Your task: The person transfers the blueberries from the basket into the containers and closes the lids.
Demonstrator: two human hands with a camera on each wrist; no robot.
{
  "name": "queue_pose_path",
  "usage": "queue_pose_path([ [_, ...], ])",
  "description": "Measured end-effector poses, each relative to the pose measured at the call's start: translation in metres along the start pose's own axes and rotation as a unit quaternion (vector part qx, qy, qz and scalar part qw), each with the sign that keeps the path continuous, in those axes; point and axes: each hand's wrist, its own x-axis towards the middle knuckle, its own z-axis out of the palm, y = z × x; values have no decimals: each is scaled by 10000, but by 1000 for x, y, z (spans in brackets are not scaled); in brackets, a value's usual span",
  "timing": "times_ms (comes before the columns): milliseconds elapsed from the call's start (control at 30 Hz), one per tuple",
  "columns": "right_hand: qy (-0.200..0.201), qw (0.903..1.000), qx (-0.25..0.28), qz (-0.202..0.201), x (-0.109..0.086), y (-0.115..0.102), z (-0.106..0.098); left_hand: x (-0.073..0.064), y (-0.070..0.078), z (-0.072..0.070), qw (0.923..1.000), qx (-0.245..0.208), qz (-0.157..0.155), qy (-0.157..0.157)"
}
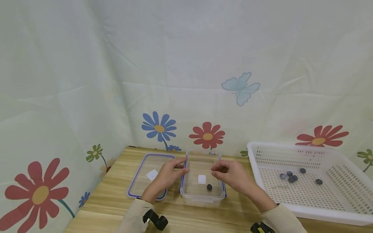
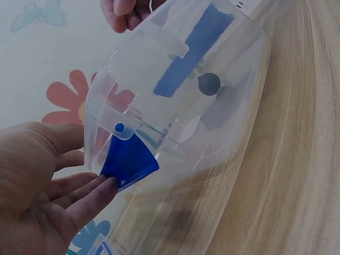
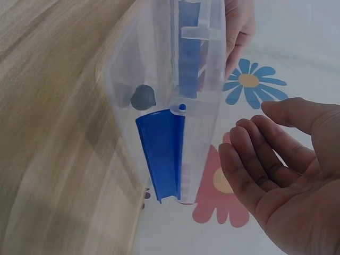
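Observation:
A clear plastic food container [image 1: 204, 196] with blue side latches stands uncovered on the table. A small dark, blueberry-like ball [image 1: 209, 187] and a white square [image 1: 202, 179] show inside its outline. My left hand [image 1: 168, 173] is at the container's left rim, its fingertips touching the blue latch [image 2: 130, 162] that hangs down there. To the right of the box, my right hand [image 1: 231, 174] hovers with loosely bent fingers and holds nothing. Beside it in the right wrist view hangs the other blue latch [image 3: 162, 154], apart from the fingers.
The clear lid [image 1: 140, 183] with a blue seal lies left of the container, partly behind my left forearm, a white square [image 1: 152, 175] on it. On the right, a white perforated basket [image 1: 314, 200] holds several dark balls [image 1: 292, 178]. A printed curtain [image 1: 186, 64] hangs behind the table.

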Motion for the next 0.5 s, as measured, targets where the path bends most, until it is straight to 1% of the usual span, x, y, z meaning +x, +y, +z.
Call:
queue_pose_path([
  [233,50,9999,-57,95,-1,-11,-14,-1,1,1,9999,9,71,76],
  [500,112,9995,-243,-149,-3,-21,-38,-2,1,1,10000,43,43,52],
])
